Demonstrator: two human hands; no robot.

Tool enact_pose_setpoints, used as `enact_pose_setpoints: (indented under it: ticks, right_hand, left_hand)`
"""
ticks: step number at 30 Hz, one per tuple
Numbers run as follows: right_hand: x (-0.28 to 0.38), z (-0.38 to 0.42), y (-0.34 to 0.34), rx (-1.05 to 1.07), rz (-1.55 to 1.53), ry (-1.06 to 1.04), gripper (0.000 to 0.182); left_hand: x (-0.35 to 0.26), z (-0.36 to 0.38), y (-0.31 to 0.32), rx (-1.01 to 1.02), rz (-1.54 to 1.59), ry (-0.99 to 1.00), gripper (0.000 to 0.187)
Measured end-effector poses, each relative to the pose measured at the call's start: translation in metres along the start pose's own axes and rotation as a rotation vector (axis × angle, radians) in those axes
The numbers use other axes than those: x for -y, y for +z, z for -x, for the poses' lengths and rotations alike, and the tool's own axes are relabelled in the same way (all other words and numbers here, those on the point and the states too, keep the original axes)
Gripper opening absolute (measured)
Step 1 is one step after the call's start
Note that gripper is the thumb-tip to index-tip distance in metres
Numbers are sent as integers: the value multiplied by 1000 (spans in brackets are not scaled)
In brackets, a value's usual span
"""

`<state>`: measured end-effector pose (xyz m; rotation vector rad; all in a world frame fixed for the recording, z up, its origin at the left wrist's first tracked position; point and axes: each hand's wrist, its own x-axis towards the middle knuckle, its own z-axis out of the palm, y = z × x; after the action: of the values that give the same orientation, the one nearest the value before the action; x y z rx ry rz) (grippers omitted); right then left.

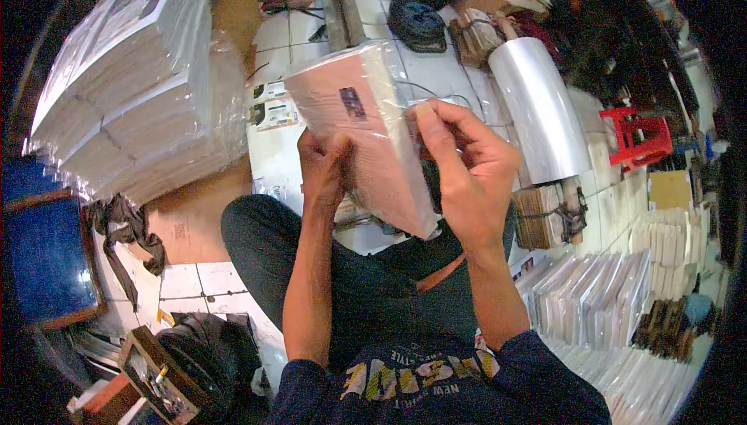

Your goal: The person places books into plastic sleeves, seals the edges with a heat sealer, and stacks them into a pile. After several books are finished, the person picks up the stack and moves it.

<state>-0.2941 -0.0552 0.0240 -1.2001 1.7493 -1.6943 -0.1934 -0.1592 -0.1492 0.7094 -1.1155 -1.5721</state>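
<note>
A thick book (331,102) with a pale pink cover and a small dark label is held up, tilted, above my crossed legs. Clear plastic film is around it, shining along the spine side and top edge. My left hand (323,164) grips the book from its left lower side, thumb on the cover. At the right side, my right hand (467,152) pinches a loose edge of the film (408,117) between thumb and forefinger. The rest of its fingers are curled and partly hidden.
A big roll of clear film (538,110) lies on the right. Tall paper stacks (144,106) stand on cardboard at left. Film-wrapped books (587,300) are lined up at lower right. A red plastic stool (636,137) and a wooden box (156,374) are nearby.
</note>
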Motion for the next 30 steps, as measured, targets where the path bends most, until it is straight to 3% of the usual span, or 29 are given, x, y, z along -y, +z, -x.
enact_pose_setpoints:
  ticks: [1, 3, 4, 5, 6, 7, 8, 9, 11, 14, 16, 19, 23, 24, 25, 27, 30]
  right_hand:
    - [-2, 0, 2, 21, 33, -42, 25]
    - [-4, 2, 2, 40, 42, -57, 35]
    - [-16, 6, 8, -22, 107, -247, 43]
    - [-5, 9, 0, 33, 326, -372, 55]
    - [5, 8, 2, 73, 196, -236, 61]
    - [5, 17, 1, 18, 519, -526, 71]
    - [-34, 28, 17, 179, 466, -276, 80]
    - [-13, 28, 5, 563, 379, 67, 91]
    - [-17, 37, 1, 480, 326, -117, 92]
    - [-23, 39, -4, 494, 234, -82, 84]
    - [-55, 47, 8, 165, 33, -441, 67]
    - [-45, 49, -12, 118, -153, -317, 54]
    - [-27, 50, -68, -27, -38, -313, 46]
    - [-19, 49, -86, -81, 34, -405, 40]
    - [-8, 48, -109, -132, 108, -498, 34]
    - [29, 64, -157, -257, 210, -358, 23]
    - [72, 87, -221, -659, 473, -317, 14]
  left_hand:
    - [6, -7, -5, 11, -23, -67, 58]
    - [-25, -26, -36, 676, -1152, 464, 41]
    - [-21, -24, -36, 671, -1219, 568, 42]
    - [-15, -22, -33, 601, -1093, 520, 42]
    - [-6, -18, -31, 496, -866, 397, 43]
    - [6, -10, -25, 358, -439, 186, 44]
    - [13, -3, -12, 212, -14, 18, 44]
    - [15, -1, -4, 175, 127, -4, 45]
    - [14, 2, 10, 209, 190, -9, 47]
    - [14, 1, 18, 237, 213, -16, 49]
    - [12, 5, 22, 244, 246, -28, 51]
    - [15, 7, 23, 228, 310, -47, 54]
    - [15, 2, 12, 145, 449, -109, 57]
    - [14, 1, 12, 111, 489, -119, 58]
    - [-3, 3, 11, 325, 330, -35, 63]
    - [-19, 12, 16, 205, 164, 2, 64]
    - [-1, -4, -6, 46, 141, -14, 63]
